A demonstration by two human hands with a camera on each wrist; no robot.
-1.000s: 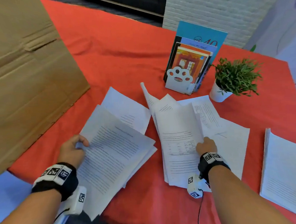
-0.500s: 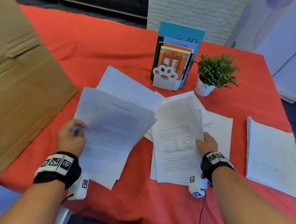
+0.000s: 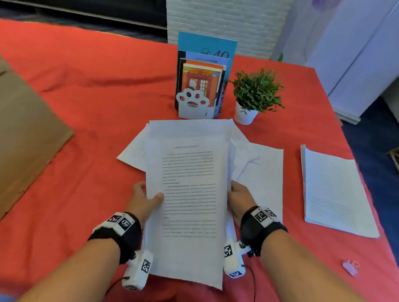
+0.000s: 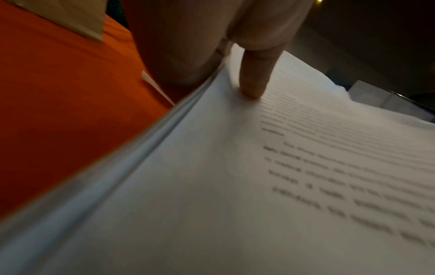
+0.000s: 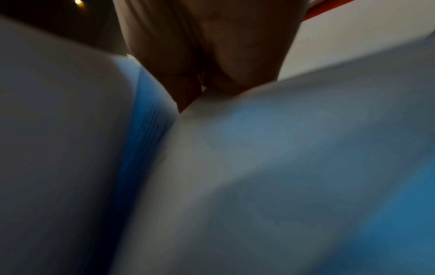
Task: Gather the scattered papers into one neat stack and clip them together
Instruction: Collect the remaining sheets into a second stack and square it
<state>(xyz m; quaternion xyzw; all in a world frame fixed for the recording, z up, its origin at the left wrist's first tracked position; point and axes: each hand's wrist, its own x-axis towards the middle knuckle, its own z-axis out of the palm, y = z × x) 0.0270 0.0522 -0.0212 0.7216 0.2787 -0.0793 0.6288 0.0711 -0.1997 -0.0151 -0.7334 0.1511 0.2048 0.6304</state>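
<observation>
A gathered bundle of printed white papers [image 3: 189, 193] sits in front of me over the red table, its edges uneven. My left hand [image 3: 145, 198] grips its left edge, thumb on the top sheet and fingers underneath; the left wrist view shows the thumb [image 4: 254, 74] pressing on the page [image 4: 259, 186]. My right hand [image 3: 237, 195] holds the right edge, its fingers hidden behind the sheets; the right wrist view shows only blurred paper [image 5: 259, 167] against the hand. More loose sheets [image 3: 262, 170] lie under and right of the bundle. A small clip [image 3: 350, 266] lies at the near right.
A separate thick paper stack [image 3: 331, 189] lies at the right. A paw-shaped bookend with books [image 3: 201, 85] and a potted plant [image 3: 253, 96] stand behind the papers. A cardboard box [image 3: 13, 143] fills the left side. The red tablecloth [image 3: 96, 87] covers the table.
My left hand carried its sheets rightward onto the pile held by my right hand. The two groups now form one bundle held at both sides.
</observation>
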